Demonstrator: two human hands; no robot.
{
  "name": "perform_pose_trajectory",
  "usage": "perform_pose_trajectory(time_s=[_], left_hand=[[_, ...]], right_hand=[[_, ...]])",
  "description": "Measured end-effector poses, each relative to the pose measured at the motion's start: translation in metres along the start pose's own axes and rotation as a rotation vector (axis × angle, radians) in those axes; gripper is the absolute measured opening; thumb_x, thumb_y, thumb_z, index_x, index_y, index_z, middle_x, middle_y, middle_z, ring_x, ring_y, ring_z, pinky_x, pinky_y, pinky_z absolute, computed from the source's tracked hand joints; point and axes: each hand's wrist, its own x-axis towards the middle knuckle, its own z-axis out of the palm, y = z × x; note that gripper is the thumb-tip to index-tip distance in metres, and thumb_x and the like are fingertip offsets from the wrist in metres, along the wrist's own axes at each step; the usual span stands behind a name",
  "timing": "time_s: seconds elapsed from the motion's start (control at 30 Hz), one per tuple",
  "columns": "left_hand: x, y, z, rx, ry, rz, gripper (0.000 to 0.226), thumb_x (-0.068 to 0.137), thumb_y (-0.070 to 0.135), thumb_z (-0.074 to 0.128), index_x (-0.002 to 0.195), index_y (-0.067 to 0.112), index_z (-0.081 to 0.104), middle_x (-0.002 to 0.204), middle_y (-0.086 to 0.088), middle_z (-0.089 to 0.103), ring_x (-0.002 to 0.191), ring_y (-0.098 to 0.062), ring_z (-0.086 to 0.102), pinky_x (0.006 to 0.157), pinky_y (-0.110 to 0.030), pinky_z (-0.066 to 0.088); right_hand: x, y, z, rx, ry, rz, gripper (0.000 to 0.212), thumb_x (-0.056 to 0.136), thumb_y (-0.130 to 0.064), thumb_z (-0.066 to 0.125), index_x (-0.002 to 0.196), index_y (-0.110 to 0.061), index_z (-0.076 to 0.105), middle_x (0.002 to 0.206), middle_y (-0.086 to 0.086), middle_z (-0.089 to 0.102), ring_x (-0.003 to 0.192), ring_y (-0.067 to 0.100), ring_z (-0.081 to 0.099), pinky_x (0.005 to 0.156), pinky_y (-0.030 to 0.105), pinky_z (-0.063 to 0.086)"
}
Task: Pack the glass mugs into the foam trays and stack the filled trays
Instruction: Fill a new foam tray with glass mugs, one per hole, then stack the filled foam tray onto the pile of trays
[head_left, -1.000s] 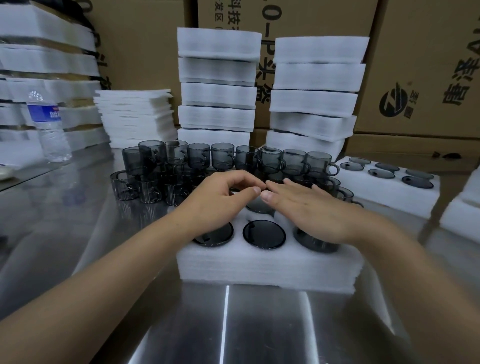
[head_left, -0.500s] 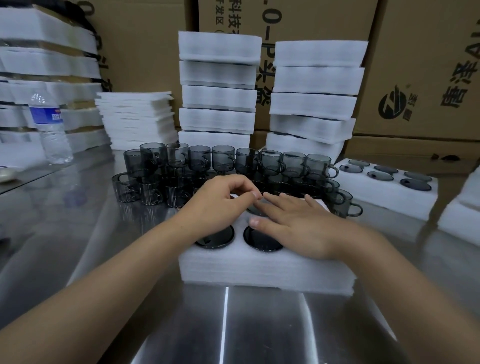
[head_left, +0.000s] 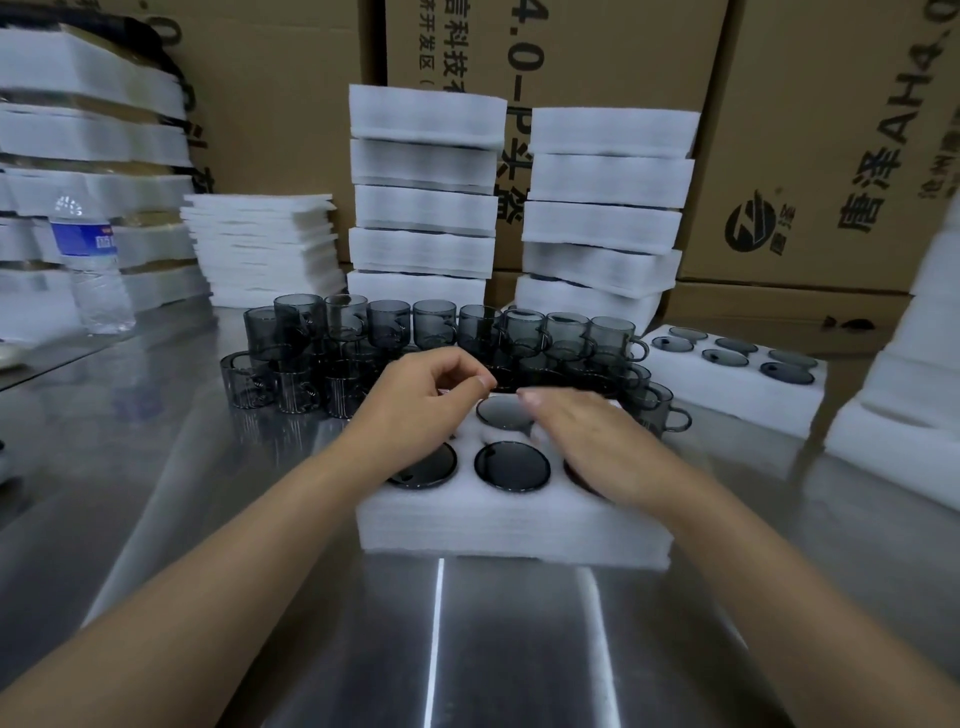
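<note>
The foam tray (head_left: 514, 525) sits on the steel table (head_left: 208, 467) right in front of me, with dark glass mugs (head_left: 511, 466) sunk into its holes. My left hand (head_left: 415, 405) hovers over its back left corner, fingers curled, thumb tip forward; I cannot tell if it pinches anything. My right hand (head_left: 587, 441) lies flat on the tray's right side, fingers straight and blurred. Loose mugs (head_left: 436, 325) stand just behind, stacked trays (head_left: 423, 208) further back
</note>
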Motion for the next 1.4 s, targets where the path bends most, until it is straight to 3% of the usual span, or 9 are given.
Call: perform_pose_trajectory(time_s=[0.13, 0.27, 0.37, 0.43, 0.63, 0.8, 0.9, 1.17, 1.4], left_hand=[[-0.014, -0.002, -0.010, 0.114, 0.042, -0.011, 0.021, 0.088, 0.023, 0.062, 0.067, 0.025, 0.065, 0.065, 0.009, 0.067, 0.051, 0.000, 0.054, 0.055, -0.022, 0.043], [-0.034, -0.004, -0.038, 0.410, -0.146, 0.007, 0.052, 0.075, 0.071, 0.052, 0.060, 0.022, 0.061, 0.058, 0.006, 0.061, 0.049, -0.008, 0.049, 0.052, -0.030, 0.040], [-0.043, 0.002, -0.057, 0.457, -0.382, -0.009, 0.058, 0.058, 0.083, 0.048, 0.080, 0.035, 0.070, 0.069, 0.014, 0.067, 0.059, -0.002, 0.059, 0.060, -0.023, 0.048], [-0.048, 0.002, -0.061, 0.617, -0.476, 0.065, 0.051, 0.055, 0.078, 0.052, 0.098, 0.053, 0.060, 0.084, 0.026, 0.068, 0.078, 0.003, 0.062, 0.071, -0.020, 0.049], [-0.058, -0.006, -0.058, 0.634, -0.424, 0.191, 0.053, 0.066, 0.044, 0.060, 0.115, 0.048, 0.040, 0.114, 0.025, 0.055, 0.096, -0.002, 0.056, 0.085, -0.032, 0.049], [-0.062, -0.014, -0.057, 0.590, -0.383, 0.198, 0.030, 0.075, 0.025, 0.075, 0.105, 0.028, 0.070, 0.102, 0.018, 0.065, 0.099, 0.003, 0.052, 0.083, -0.007, 0.037], [-0.064, -0.008, -0.060, 0.620, -0.391, 0.207, 0.023, 0.077, 0.028, 0.075, 0.099, 0.031, 0.068, 0.092, 0.021, 0.061, 0.090, -0.002, 0.058, 0.081, -0.023, 0.045], [-0.019, 0.052, -0.059, 0.635, -0.372, 0.357, 0.020, 0.079, 0.043, 0.073, 0.096, 0.038, 0.064, 0.084, 0.033, 0.053, 0.077, 0.011, 0.050, 0.070, -0.024, 0.044], [0.086, 0.086, -0.007, 0.772, -0.230, 0.528, 0.030, 0.089, 0.032, 0.063, 0.118, 0.027, 0.060, 0.117, 0.014, 0.058, 0.110, -0.011, 0.052, 0.077, -0.028, 0.039]], right_hand=[[-0.019, 0.011, -0.010, 0.414, 0.340, 0.083, 0.032, 0.100, -0.036, 0.038, 0.096, -0.039, 0.069, 0.101, -0.032, 0.062, 0.097, -0.019, 0.050, 0.074, 0.004, 0.034], [-0.044, 0.021, -0.025, 0.363, 0.406, -0.012, 0.034, 0.094, -0.022, 0.054, 0.071, -0.033, 0.075, 0.086, -0.024, 0.069, 0.092, -0.012, 0.056, 0.078, 0.003, 0.036], [-0.062, 0.025, -0.024, -0.086, 0.195, -0.109, 0.025, 0.091, -0.044, 0.052, 0.082, -0.040, 0.075, 0.095, -0.018, 0.072, 0.104, -0.020, 0.047, 0.109, 0.015, 0.019], [-0.071, 0.028, -0.016, -0.265, 0.154, -0.183, 0.023, 0.089, -0.042, 0.060, 0.106, -0.034, 0.073, 0.111, -0.017, 0.068, 0.114, -0.024, 0.037, 0.110, 0.008, 0.000], [-0.080, 0.032, -0.016, -0.280, 0.109, -0.241, 0.054, 0.075, -0.043, 0.075, 0.126, -0.028, 0.062, 0.124, -0.030, 0.041, 0.112, -0.041, 0.003, 0.103, -0.003, -0.004], [-0.080, 0.031, -0.016, -0.313, 0.109, -0.224, 0.042, 0.085, -0.033, 0.066, 0.127, -0.027, 0.060, 0.139, -0.010, 0.051, 0.133, -0.008, 0.030, 0.096, -0.005, 0.006], [-0.085, 0.024, -0.021, -0.390, 0.107, -0.269, 0.030, 0.085, -0.029, 0.066, 0.112, -0.017, 0.065, 0.114, 0.000, 0.064, 0.116, 0.017, 0.051, 0.099, 0.017, 0.027], [-0.104, 0.018, -0.094, -0.578, 0.316, -0.286, 0.028, 0.076, -0.029, 0.073, 0.100, -0.015, 0.069, 0.093, -0.002, 0.069, 0.091, 0.021, 0.065, 0.102, 0.045, 0.040], [-0.060, 0.056, -0.148, -0.684, 0.482, -0.067, 0.031, 0.077, -0.025, 0.077, 0.104, -0.011, 0.070, 0.098, 0.007, 0.070, 0.092, 0.032, 0.065, 0.074, 0.034, 0.043]])
